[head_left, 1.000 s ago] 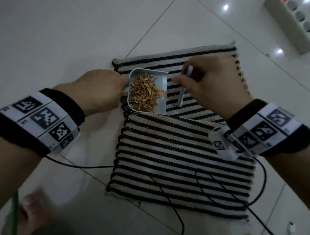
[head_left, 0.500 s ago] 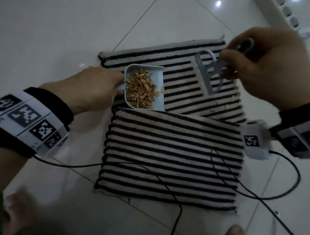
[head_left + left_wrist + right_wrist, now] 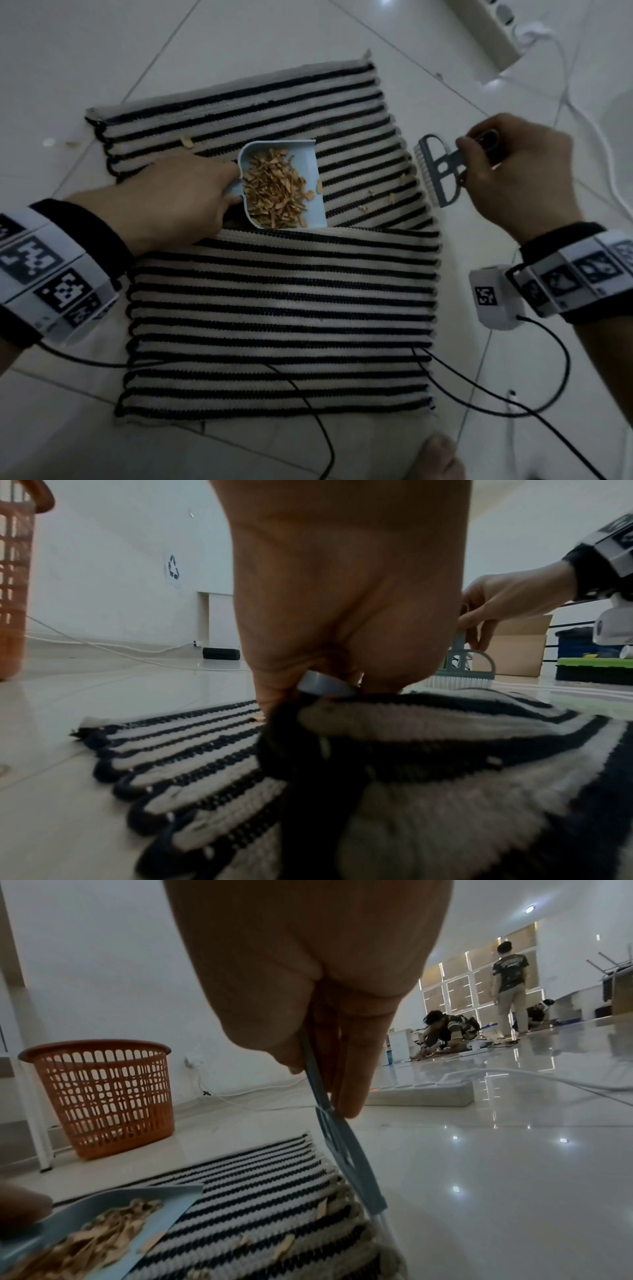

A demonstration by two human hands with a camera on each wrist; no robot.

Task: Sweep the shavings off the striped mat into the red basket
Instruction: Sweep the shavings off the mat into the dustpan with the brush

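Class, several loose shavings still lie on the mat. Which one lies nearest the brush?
The shaving at the mat's right edge, just left of the brush's bristles. The others lie further left towards the dustpan, and one sits far left beyond it.

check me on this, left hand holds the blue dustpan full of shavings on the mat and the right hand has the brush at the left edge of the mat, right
Not quite. The right hand holds the brush at the right edge of the striped mat, as the head view shows. The rest stands: the left hand holds the blue dustpan of shavings on the mat.
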